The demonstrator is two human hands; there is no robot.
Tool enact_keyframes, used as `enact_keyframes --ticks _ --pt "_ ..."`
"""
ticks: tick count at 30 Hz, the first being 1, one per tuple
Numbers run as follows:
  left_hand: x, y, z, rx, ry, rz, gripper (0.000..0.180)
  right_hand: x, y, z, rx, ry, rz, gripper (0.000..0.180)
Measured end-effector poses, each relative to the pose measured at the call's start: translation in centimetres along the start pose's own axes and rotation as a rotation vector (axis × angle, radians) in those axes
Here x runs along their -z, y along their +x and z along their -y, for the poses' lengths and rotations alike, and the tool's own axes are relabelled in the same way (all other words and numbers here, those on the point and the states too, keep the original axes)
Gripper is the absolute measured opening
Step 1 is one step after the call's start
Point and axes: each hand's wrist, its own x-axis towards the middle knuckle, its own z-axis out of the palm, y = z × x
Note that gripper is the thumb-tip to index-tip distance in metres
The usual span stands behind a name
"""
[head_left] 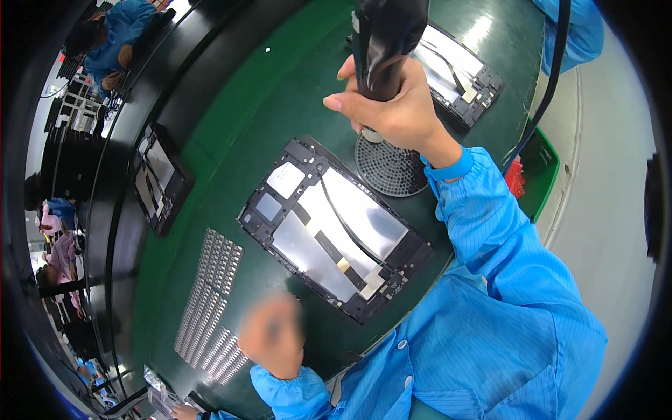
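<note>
My right hand (395,108) is closed around a thick black cylindrical tool (389,45) with a glossy black wrapping, held upright above the bench. Its lower end is hidden behind my fingers. Beneath that hand lies a round black plate (392,164) full of small holes. In front of me an opened tablet (336,227) rests at an angle, its silver battery panels, black cable and dark frame exposed. My left hand (274,334) is nearest to the tablet's lower left edge and the sheets of small metal parts (210,297). Blur smears its fingers.
Another opened tablet (157,180) lies at the left, and one more (455,77) at the back right. A green bin (549,171) with red material stands off the bench's right side. A black cable (549,105) hangs there. Other people's blue sleeves (577,31) show around the bench.
</note>
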Motion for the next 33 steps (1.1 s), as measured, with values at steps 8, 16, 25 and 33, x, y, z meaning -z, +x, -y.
enact_keyframes --ticks 8,16,25,33 --pt "1.1 2.3 4.3 0.256 -0.342 -0.006 0.012 0.1 -0.8 2.0 0.215 -0.042 -0.041 0.027" --pt "-1.4 4.7 4.9 0.411 -0.532 0.147 0.011 -2.4 -1.9 3.3 0.237 0.122 0.075 0.032" --pt "-1.4 4.8 5.1 0.387 -0.559 0.186 0.010 -5.8 -4.0 6.0 0.262 0.129 0.310 0.040" --pt "-2.5 4.7 7.0 0.175 -0.410 0.119 0.015 -10.4 -4.8 5.8 0.271 0.079 0.533 0.042"
